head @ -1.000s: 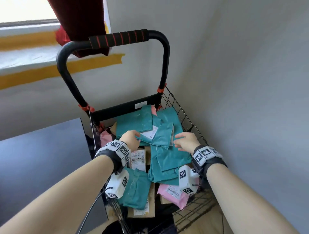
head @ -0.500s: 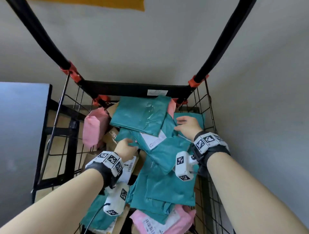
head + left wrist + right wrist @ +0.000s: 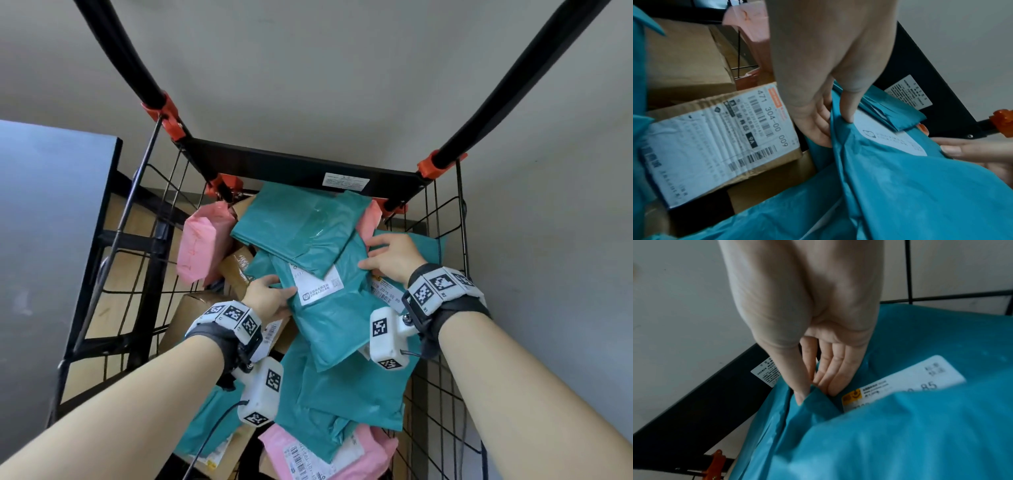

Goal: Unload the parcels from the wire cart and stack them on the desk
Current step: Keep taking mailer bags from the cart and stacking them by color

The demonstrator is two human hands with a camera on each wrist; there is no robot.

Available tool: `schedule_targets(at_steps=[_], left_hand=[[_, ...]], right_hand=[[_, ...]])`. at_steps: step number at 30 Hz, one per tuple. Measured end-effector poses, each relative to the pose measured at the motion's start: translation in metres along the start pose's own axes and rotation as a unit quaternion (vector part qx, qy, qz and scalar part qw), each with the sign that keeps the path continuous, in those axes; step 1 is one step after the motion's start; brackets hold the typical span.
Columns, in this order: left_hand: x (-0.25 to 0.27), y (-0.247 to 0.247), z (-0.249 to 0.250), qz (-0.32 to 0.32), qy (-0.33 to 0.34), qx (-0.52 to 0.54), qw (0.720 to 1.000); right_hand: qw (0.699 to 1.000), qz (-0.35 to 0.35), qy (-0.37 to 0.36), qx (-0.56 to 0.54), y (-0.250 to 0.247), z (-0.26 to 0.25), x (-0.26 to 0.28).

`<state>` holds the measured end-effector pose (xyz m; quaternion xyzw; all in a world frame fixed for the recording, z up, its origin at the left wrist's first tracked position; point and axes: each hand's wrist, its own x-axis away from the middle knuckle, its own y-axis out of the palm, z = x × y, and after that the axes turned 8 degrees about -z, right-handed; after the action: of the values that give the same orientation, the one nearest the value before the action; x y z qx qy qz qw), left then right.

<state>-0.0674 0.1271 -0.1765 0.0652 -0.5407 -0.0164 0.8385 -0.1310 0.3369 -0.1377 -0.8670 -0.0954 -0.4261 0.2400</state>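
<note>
The black wire cart (image 3: 445, 219) holds several teal and pink mailer parcels and cardboard boxes. A teal parcel (image 3: 329, 318) with a white label lies on top in the middle. My left hand (image 3: 274, 294) pinches its left edge, thumb above and fingers beneath (image 3: 818, 129). My right hand (image 3: 383, 257) pinches its far right edge between thumb and fingers (image 3: 824, 378). Another teal parcel (image 3: 294, 233) overlaps its far end. The dark desk (image 3: 51, 205) stands left of the cart.
A pink parcel (image 3: 202, 246) leans on the cart's left wire wall. A labelled cardboard box (image 3: 721, 142) sits under my left hand. A teal parcel with a yellow-logo label (image 3: 900, 381) lies below my right hand. A grey wall stands close behind and to the right.
The view has dropped closer over the cart. Both hands have reached further in and now hold opposite edges of the labelled teal parcel.
</note>
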Motion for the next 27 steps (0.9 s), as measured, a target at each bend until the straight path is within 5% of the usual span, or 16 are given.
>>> schedule_targets(at_steps=[8, 15, 27], left_hand=[[0.043, -0.027, -0.018, -0.039, -0.069, -0.047, 0.996], [0.090, -0.041, -0.036, -0.075, -0.124, -0.132, 0.981], [0.210, -0.086, -0.057, -0.158, -0.025, -0.285, 0.945]], right_hand=[[0.996, -0.077, 0.046, -0.004, 0.022, 0.010, 0.049], [0.990, -0.056, 0.106, -0.068, 0.052, 0.037, 0.118], [0.975, 0.013, 0.099, -0.197, 0.123, 0.058, 0.280]])
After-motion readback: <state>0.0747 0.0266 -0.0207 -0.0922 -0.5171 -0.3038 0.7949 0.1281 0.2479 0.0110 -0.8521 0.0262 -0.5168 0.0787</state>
